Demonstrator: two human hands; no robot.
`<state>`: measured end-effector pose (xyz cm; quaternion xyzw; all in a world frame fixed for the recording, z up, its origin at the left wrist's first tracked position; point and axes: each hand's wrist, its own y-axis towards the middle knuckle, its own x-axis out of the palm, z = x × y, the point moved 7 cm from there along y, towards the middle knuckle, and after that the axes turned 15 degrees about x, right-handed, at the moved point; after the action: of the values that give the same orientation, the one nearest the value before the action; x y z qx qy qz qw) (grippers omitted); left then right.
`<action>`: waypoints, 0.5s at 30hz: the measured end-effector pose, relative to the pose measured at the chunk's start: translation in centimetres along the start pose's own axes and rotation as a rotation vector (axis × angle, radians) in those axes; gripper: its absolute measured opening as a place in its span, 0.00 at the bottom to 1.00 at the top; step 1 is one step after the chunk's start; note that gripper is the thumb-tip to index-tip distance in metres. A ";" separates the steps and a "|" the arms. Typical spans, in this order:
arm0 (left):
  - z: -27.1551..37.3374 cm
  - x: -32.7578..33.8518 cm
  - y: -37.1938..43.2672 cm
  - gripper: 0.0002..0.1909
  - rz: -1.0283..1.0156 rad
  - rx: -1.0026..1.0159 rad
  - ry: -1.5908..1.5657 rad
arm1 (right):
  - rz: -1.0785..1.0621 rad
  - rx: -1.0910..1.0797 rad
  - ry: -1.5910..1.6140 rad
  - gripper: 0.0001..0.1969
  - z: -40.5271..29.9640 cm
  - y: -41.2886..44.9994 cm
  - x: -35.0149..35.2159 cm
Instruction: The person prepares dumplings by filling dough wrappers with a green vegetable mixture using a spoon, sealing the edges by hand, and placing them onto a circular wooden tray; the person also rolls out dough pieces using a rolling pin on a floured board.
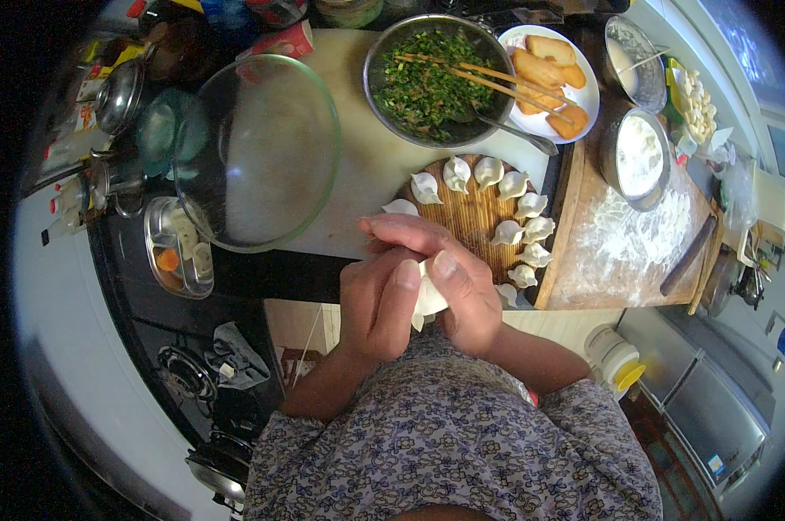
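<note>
Between my two cupped hands is a white dough dumpling (430, 293), partly hidden by the fingers. My left hand (379, 299) wraps it from the left with the thumb laid along its side. From the right, my right hand (467, 286) presses its thumb against the dough, its fingers crossing over the left ones. Just beyond the hands, a round wooden board (461, 218) carries several pleated dumplings (489, 172) around its edge. A steel bowl of chopped green filling (431, 84) stands behind it, with chopsticks (490, 81) and a metal spoon handle (519, 133) across its rim.
At left is a large glass bowl (337, 150), near a divided steel tray (151, 225). A plate of golden fried pieces (584, 120) sits at back right. A flour bowl (640, 156) stands by a floured wooden board (575, 267) holding a dark rolling pin (689, 255). A gas burner (187, 371) is lower left.
</note>
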<state>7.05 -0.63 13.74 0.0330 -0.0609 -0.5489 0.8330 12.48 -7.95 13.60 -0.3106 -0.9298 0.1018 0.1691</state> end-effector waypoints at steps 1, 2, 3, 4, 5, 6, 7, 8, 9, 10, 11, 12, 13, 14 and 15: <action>0.3 0.0 0.1 0.13 0.003 0.032 0.019 | 0.005 0.002 0.000 0.23 -0.1 0.0 -0.2; 0.4 0.0 0.1 0.13 -0.001 0.030 0.016 | 0.013 -0.013 -0.093 0.25 -0.3 -0.2 -0.2; 0.6 0.1 0.2 0.13 -0.028 0.028 0.028 | 0.024 -0.027 -0.186 0.27 -0.5 -0.3 -0.2; 0.8 0.3 0.3 0.13 -0.055 0.026 0.039 | 0.031 -0.026 -0.186 0.27 -0.4 -0.4 -0.4; 1.0 0.3 0.4 0.13 -0.062 0.024 0.035 | 0.035 -0.066 -0.173 0.22 -0.6 -0.6 -0.5; 1.0 0.4 0.3 0.13 -0.092 -0.029 0.032 | 0.037 -0.105 -0.158 0.18 -0.7 -0.8 -0.6; 0.8 0.7 0.1 0.13 -0.123 -0.082 0.028 | 0.044 -0.103 -0.156 0.18 -0.7 -1.0 -0.7; 0.6 0.8 0.0 0.13 -0.130 -0.086 0.026 | 0.048 -0.097 -0.140 0.18 -0.6 -1.1 -0.8; 0.2 1.0 -0.2 0.14 -0.129 -0.086 -0.004 | 0.052 -0.089 -0.125 0.18 -0.5 -1.3 -0.9; -0.1 1.1 -0.5 0.15 -0.127 -0.087 -0.034 | 0.059 -0.086 -0.124 0.18 -0.3 -1.5 -1.0; -0.5 1.2 -0.8 0.15 -0.134 -0.091 -0.037 | 0.053 -0.055 -0.135 0.17 0.1 -1.5 -1.1; -1.1 1.4 -1.3 0.15 -0.137 -0.170 -0.104 | 0.045 -0.024 -0.144 0.17 0.4 -1.6 -1.2; -1.8 1.6 -1.7 0.16 -0.138 -0.248 -0.170 | 0.053 -0.022 -0.140 0.17 0.5 -1.8 -1.5; -2.1 1.9 -1.9 0.16 -0.145 -0.253 -0.170 | 0.050 0.000 -0.176 0.19 0.8 -2.0 -1.6; -2.4 2.2 -1.9 0.17 -0.150 -0.210 -0.182 | 0.048 0.024 -0.211 0.22 1.3 -2.2 -1.8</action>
<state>6.54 -3.44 11.33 -0.0998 -0.0755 -0.6136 0.7796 12.10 -10.89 12.62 -0.3184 -0.9334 0.1491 0.0714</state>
